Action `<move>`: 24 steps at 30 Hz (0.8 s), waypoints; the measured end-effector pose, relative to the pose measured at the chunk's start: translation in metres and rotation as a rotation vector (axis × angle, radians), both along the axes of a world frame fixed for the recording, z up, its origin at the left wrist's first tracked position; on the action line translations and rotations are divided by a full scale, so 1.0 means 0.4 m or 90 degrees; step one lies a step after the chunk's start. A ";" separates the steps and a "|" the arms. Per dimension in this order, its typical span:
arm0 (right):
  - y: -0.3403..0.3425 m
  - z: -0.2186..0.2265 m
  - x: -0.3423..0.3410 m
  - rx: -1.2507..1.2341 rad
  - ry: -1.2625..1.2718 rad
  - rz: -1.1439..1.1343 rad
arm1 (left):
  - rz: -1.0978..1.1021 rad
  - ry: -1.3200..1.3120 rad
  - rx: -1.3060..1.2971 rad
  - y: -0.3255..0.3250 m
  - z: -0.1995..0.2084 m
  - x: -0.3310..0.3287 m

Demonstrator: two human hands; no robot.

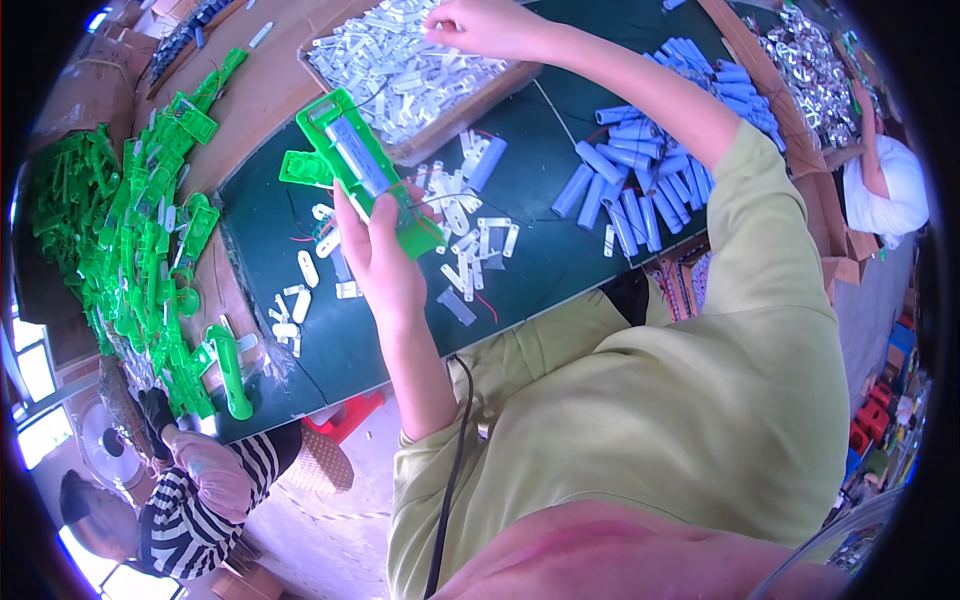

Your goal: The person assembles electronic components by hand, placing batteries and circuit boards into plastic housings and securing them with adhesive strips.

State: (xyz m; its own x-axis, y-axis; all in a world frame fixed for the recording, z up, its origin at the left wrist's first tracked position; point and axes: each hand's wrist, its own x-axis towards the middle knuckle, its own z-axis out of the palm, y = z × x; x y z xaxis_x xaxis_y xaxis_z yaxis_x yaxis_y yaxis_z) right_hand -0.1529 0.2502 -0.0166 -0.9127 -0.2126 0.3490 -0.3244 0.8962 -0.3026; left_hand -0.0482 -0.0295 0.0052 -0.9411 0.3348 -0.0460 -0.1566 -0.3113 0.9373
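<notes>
My left hand (380, 245) grips a long green plastic housing (318, 137) over the table, thumb across its lower end. A blue cylindrical battery cell (355, 155) lies inside the housing, with thin wires beside it. A smaller green piece (303, 168) sticks out at the housing's left side. At the far side my right hand (468, 27) is over a shallow cardboard tray (470, 112) heaped with small white plastic parts (400, 75). Its fingers are curled together; whether a part is between them I cannot make out.
Loose white pieces (465, 215) and wires lie on the dark green table (540, 255). Blue cells (640, 165) are piled at right, shiny metal parts (805, 70) beyond. Green housings (150, 240) heap up at left. One person (200, 490) sits lower left, another (885, 185) far right.
</notes>
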 end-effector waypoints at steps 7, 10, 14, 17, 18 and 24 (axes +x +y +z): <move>-0.029 -0.002 -0.051 0.117 0.086 0.068 | 0.046 -0.029 -0.007 -0.030 -0.034 -0.029; 0.006 -0.010 -0.042 0.127 0.208 0.180 | 0.013 -0.007 -0.019 -0.024 -0.043 -0.027; -0.080 0.132 0.089 0.078 0.326 0.249 | 0.018 0.084 -0.041 -0.018 -0.032 -0.009; -0.125 0.170 0.175 0.067 0.345 0.272 | -0.008 0.149 -0.066 -0.023 -0.025 0.013; -0.145 0.185 0.194 -0.040 0.314 0.286 | -0.032 0.183 -0.075 -0.027 -0.022 0.020; -0.197 0.217 0.291 -0.387 0.017 0.197 | -0.070 0.213 -0.066 -0.024 -0.023 0.061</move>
